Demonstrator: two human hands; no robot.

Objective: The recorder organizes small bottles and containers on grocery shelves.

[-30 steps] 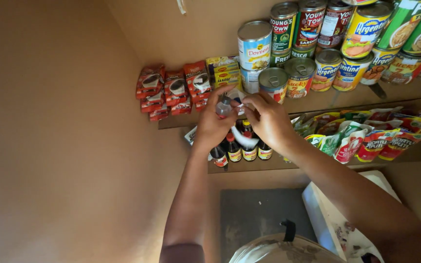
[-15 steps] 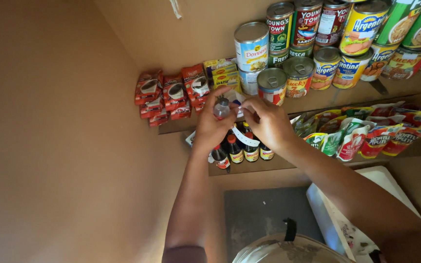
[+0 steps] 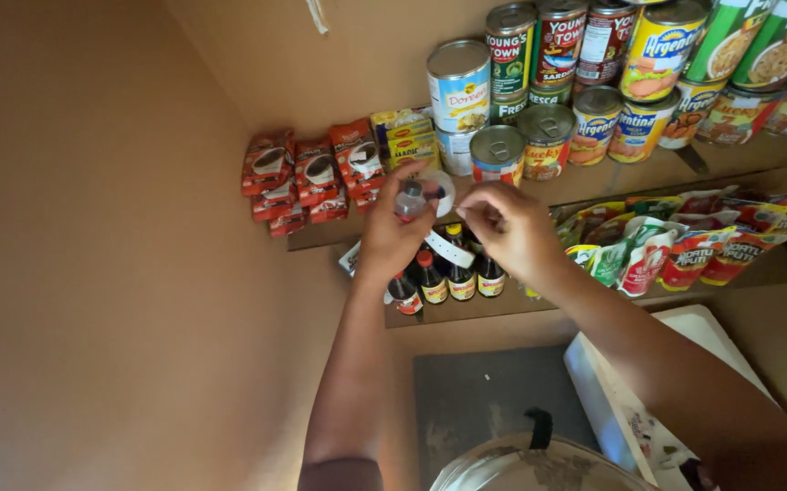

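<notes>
My left hand [image 3: 392,238] is raised in front of the shelves and grips a small grey-and-white roll [image 3: 423,193], which looks like a tape roll. A white strip [image 3: 449,248] hangs below it between my two hands. My right hand [image 3: 509,227] is just right of the roll, its thumb and fingers pinched together; whether it holds the end of the strip is too small to tell. Both forearms reach up from the bottom of the view.
The upper shelf [image 3: 612,182] carries stacked food cans [image 3: 548,136], red sachets [image 3: 307,177] and yellow packets [image 3: 407,136]. Below stand small dark bottles with red caps [image 3: 433,282] and colourful pouches [image 3: 685,245]. A white board [image 3: 621,400], a grey panel [image 3: 484,400] and a round lid [image 3: 539,464] lie beneath. A brown wall is at left.
My right hand has drawn a little to the right, away from the roll. My left hand stays on the roll in about the same place.
</notes>
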